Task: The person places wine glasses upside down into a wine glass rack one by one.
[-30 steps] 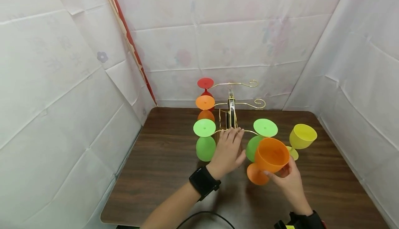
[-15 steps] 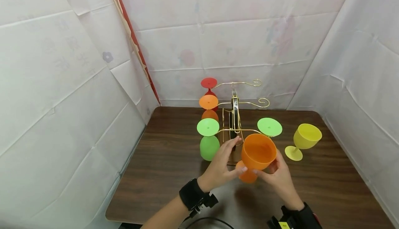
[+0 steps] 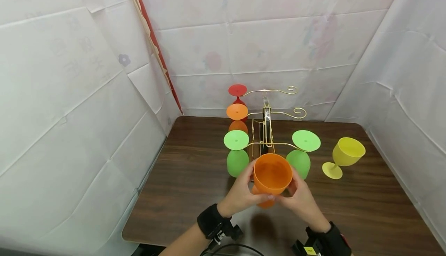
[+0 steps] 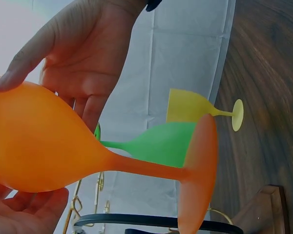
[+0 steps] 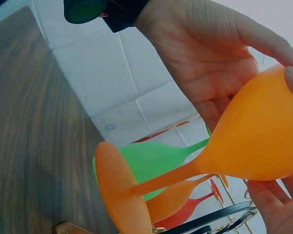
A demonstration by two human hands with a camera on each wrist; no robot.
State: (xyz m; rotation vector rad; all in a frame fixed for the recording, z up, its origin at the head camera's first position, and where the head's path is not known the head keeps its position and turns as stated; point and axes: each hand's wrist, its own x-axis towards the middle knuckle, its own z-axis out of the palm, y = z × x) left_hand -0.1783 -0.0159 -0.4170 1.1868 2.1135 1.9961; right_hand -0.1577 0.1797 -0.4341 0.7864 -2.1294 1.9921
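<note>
Both hands hold an orange plastic goblet (image 3: 273,176) by its bowl, mouth up, in front of a gold wire rack (image 3: 267,126). My left hand (image 3: 240,196) curls round the bowl's left side; my right hand (image 3: 302,200) grips the right side. Their thumbs meet at the near side of the bowl. The goblet's stem and foot (image 4: 199,180) hang below the hands in the left wrist view. Upside down on the rack's left arms hang red (image 3: 237,90), orange (image 3: 237,111) and green (image 3: 236,140) goblets. Another green goblet (image 3: 306,141) hangs from the front right arm.
A yellow goblet (image 3: 348,153) stands upright on the dark wooden table (image 3: 181,186), right of the rack. The two rear right arms of the rack end in bare curls. White sheeting (image 3: 202,47) encloses the table's back and sides. A black cable (image 3: 240,245) loops at the near edge.
My left hand has left the rack's front and taken hold of the orange goblet too. My right hand has brought the goblet leftward to the rack's middle. The view has shifted slightly.
</note>
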